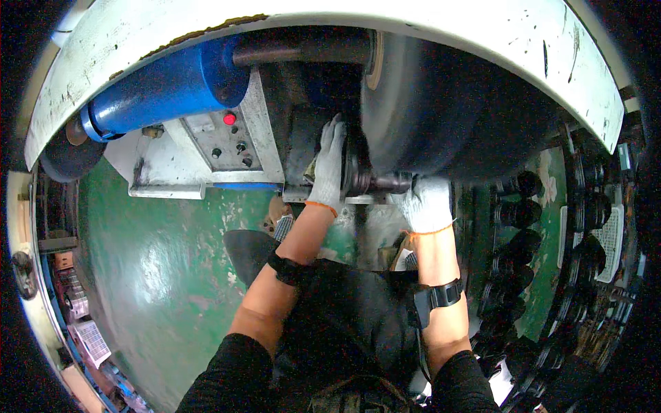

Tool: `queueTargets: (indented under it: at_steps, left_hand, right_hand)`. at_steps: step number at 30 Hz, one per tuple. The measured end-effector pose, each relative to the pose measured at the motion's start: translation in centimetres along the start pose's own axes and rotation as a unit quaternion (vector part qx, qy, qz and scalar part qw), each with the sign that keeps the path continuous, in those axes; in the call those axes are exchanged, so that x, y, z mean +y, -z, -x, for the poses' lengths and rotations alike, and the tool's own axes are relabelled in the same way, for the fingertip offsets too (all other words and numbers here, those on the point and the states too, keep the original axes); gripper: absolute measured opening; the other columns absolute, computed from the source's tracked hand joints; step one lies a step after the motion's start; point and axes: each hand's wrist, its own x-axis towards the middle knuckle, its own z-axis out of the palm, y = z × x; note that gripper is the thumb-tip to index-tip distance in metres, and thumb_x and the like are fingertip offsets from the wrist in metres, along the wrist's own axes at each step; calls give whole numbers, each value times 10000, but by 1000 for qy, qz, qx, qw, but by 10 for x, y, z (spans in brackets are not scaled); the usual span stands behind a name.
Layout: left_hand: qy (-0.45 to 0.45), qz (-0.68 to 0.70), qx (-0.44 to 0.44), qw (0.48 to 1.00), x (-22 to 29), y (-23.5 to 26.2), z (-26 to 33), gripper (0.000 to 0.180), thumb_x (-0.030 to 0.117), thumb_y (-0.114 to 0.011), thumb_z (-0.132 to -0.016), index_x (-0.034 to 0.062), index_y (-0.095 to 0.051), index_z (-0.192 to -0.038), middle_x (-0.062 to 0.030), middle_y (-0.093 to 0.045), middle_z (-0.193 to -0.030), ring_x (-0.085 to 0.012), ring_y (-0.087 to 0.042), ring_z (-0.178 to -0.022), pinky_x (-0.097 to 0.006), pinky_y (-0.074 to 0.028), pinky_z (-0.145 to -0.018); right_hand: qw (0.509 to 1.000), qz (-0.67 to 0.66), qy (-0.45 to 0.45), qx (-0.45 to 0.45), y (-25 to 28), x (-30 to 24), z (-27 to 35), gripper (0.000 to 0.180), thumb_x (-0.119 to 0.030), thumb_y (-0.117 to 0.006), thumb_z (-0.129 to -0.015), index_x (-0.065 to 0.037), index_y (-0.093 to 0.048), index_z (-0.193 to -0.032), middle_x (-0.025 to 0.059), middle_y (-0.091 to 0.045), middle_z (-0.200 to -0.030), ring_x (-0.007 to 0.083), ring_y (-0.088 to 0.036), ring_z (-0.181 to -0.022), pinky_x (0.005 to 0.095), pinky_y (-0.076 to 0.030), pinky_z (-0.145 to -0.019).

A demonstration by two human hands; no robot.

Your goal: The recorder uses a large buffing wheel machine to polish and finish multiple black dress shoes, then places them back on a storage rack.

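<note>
Both my hands wear white knit gloves with orange cuffs. A dark, shiny metal part (381,182) with a round flange and a narrower stem lies between them, just below a large dark wheel (468,110) whose surface is smeared by motion. My left hand (331,162) lies flat along the part's left side, fingers stretched out and pointing away from me; its thumb is hidden. At the stem's right end, my right hand (425,203) is closed round it, fingers partly hidden under the wheel. Whether the part touches the wheel I cannot tell.
A white hood (413,15) arches over the wheel. To the left are a blue cylindrical housing (162,86) and a control panel (224,141) with a red button and black knobs. Racks of several dark round pieces (520,213) stand at right, beside a white basket (609,241).
</note>
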Motion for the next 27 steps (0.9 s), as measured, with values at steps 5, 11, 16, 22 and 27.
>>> queueTargets:
  at_steps: [5,11,16,22,27]
  left_hand:
    - [55,-74,111,990,13,-15,18,543,509,-485,-952,81,-559,-1277,-61,-614,-1223,-206,-582,-1084,-350,-439,-973]
    - [32,-173,59,983,5,17,-6,814,677,-409,-901,-28,-526,-1291,-126,-611,-1206,-192,-593,-1040,-290,-454,-918]
    - [34,-270,98,957,8,31,-8,733,641,-378,-935,21,-539,-1292,-98,-614,-1178,-236,-574,-1037,-339,-416,-961]
    - [-6,-159,21,987,7,7,0,701,594,-382,-959,13,-501,-1331,-83,-589,-1235,-206,-545,-1095,-320,-399,-983]
    - [31,-130,19,991,7,-1,5,590,499,-383,-995,36,-484,-1348,-77,-587,-1249,-210,-555,-1103,-331,-417,-979]
  right_hand:
    - [997,18,-18,-75,20,-17,-3,285,-228,-570,-824,-146,-672,-1077,172,-651,-1127,329,-609,-1037,411,-492,-910]
    - [984,126,116,46,1,8,-6,367,-181,-509,-870,-33,-578,-1198,189,-581,-1246,393,-553,-1107,453,-453,-970]
    - [985,41,104,129,20,-37,-21,388,-152,-493,-903,8,-519,-1257,190,-543,-1305,408,-517,-1150,454,-420,-1013]
    - [976,95,-8,-196,41,-19,-10,452,-101,-578,-840,21,-497,-1268,217,-518,-1323,382,-483,-1208,401,-387,-1052]
    - [996,49,14,-67,19,2,-4,505,-89,-557,-815,-19,-485,-1311,214,-491,-1344,376,-436,-1263,443,-339,-1087]
